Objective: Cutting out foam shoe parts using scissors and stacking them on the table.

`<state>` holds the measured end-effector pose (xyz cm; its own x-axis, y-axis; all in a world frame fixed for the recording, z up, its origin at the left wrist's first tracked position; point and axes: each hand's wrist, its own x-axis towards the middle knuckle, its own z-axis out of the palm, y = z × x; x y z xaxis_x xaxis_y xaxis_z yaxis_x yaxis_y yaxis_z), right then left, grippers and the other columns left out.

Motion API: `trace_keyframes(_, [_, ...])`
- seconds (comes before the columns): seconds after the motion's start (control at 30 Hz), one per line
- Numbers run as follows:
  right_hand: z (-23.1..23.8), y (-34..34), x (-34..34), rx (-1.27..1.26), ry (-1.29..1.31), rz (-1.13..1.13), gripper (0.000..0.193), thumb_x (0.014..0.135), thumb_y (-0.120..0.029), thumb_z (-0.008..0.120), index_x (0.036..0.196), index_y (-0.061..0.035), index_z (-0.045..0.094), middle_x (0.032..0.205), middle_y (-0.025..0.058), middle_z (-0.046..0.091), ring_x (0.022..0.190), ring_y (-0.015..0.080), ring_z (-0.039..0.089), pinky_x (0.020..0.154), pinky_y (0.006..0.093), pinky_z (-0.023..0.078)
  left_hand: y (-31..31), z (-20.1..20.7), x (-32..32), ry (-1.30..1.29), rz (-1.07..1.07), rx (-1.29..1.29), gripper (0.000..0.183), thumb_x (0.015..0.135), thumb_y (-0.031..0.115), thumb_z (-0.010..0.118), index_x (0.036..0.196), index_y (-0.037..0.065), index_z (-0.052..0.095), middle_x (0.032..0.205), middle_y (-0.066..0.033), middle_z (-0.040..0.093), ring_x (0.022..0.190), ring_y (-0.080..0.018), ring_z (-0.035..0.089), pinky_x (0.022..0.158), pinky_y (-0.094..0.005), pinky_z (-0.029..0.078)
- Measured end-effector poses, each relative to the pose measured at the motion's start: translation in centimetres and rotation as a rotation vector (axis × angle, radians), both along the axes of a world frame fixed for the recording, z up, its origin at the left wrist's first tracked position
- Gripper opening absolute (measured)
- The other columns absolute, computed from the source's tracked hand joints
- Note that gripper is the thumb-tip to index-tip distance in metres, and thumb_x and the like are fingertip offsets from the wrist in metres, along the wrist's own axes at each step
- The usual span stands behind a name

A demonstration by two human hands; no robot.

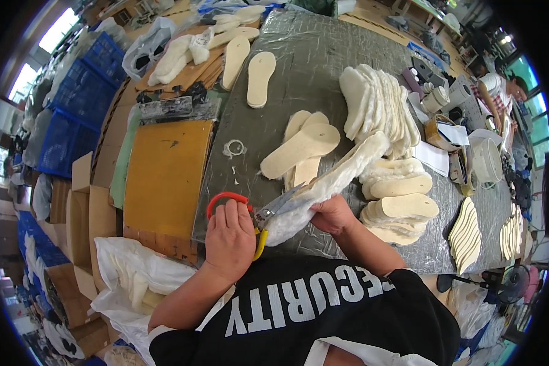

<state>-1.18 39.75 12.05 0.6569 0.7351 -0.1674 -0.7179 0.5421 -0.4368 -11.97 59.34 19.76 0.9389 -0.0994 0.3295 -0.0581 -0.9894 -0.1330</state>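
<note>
1. Workshop: cluttered; blue crates (82, 104) at left.
2. Table (311, 55): dark, under shiny, wrinkled film.
3. Black shirt (360, 305): large pale block lettering.
4. Fleecy insole (332, 183): over table's near side, right hand's (334, 215) fingers pinching its edge.
5. Loose insole (302, 149): mark too small to read.
6. Scissors (263, 213): left hand's (230, 238) fingers round red-and-yellow handles, blades at fleecy insole.

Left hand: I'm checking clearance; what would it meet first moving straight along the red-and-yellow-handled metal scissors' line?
The left hand would probably meet the long, fluffy white insole held by the right hand: the scissors overlap it in view, though depth is unclear.
</note>
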Motion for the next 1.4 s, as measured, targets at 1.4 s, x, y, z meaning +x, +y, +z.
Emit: trace_keyframes(1.4, [-2.0, -0.1, -1.1, -0.167, -0.358, 0.021, 0.035, 0.071, 0.0, 0.071, 0.104, -0.0016, 0.059, 0.102, 0.0086, 0.063, 0.096, 0.0211, 0.059, 0.087, 0.034, 0.045, 0.6, -1.2, -1.5, 0.072, -0.062, -0.138, 0.028, 0.079, 0.007, 0.053, 0.103, -0.007, 0.051, 0.096, -0.0149, 0.052, 0.083, -0.0264, 0.051, 0.069, -0.0349, 0.046])
